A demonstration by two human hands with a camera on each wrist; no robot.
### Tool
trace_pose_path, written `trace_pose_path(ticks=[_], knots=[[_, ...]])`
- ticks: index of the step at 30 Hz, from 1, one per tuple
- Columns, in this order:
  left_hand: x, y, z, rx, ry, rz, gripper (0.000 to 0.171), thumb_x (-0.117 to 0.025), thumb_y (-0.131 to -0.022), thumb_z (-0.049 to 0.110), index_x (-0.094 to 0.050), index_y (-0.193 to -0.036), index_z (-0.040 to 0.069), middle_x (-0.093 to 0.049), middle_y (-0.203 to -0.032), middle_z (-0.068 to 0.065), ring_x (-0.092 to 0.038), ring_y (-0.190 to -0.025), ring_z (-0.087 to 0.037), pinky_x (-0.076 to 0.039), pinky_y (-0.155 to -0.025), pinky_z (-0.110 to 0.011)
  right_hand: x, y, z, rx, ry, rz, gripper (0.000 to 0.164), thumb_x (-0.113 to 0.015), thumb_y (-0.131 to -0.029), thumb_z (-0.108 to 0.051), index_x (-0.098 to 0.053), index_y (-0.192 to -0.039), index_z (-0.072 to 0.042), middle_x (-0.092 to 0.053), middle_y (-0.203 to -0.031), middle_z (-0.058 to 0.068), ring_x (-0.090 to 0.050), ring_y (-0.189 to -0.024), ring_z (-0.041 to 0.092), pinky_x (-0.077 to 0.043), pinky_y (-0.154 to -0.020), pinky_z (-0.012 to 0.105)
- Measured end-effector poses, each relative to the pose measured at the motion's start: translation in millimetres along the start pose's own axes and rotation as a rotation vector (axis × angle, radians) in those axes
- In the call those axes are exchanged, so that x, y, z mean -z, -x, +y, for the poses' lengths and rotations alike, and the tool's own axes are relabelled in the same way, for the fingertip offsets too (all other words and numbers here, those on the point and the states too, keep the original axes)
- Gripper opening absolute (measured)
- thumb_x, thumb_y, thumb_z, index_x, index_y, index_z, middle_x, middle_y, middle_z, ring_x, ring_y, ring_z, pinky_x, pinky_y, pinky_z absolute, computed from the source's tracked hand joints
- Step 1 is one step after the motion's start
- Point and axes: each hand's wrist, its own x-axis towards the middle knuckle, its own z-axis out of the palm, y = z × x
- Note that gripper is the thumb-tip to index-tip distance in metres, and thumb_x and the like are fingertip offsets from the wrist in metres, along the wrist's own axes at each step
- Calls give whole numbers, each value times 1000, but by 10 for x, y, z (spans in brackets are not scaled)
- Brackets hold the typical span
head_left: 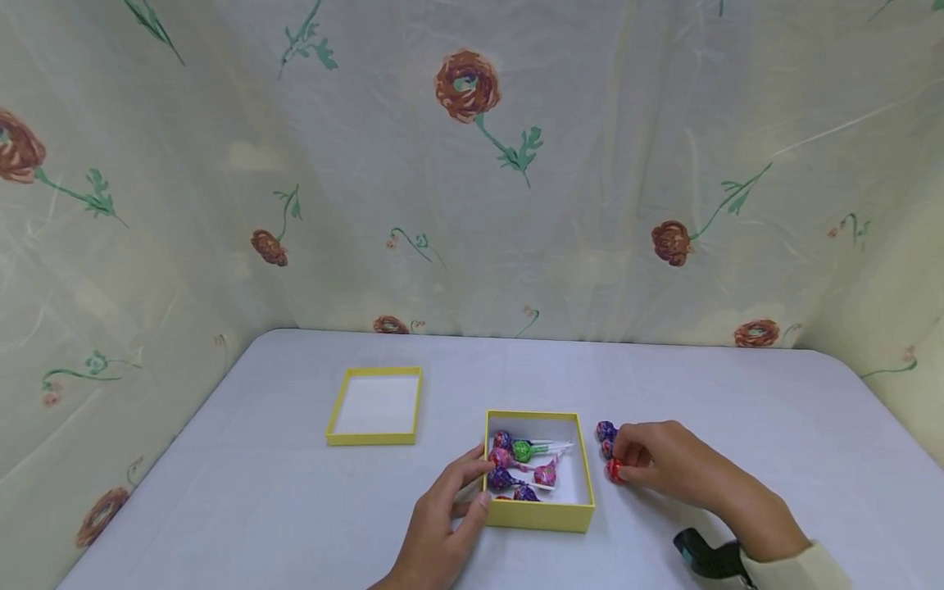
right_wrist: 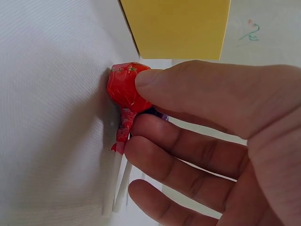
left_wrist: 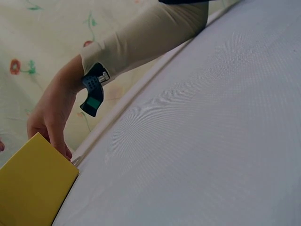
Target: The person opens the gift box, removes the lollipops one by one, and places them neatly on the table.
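Lollipop [right_wrist: 123, 89], red-wrapped, is right of the yellow box [head_left: 542, 515], pinched in right hand [head_left: 678, 463]; can't tell if it's off the table [head_left: 258, 492]. Second stick [right_wrist: 123, 188] right alongside, so lifting could drag a purple-wrapped neighbour [head_left: 605, 431]. Left hand [head_left: 431, 528], fingers spread, touches box's left side; a rim bump could shift it.

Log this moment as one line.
left hand: touching yellow box | right hand: pinching red lollipop | in box: wrapped lollipops | lid: off, left of box
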Motion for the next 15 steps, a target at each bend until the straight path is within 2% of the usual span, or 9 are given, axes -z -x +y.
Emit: trace_pose_path(ticks=[15], knots=[[-5,-6,-9,12,-7,-1,29,-52,-100,18,-53,-129,15,-39,-150,-2,-48,-129,-24,-53,-89,-21,8,4,-20,-44,3,-4,15,-78,-80,-13,-64,-84,-16,-55,-72,-7,-50,-68,13,-48,-58,21]])
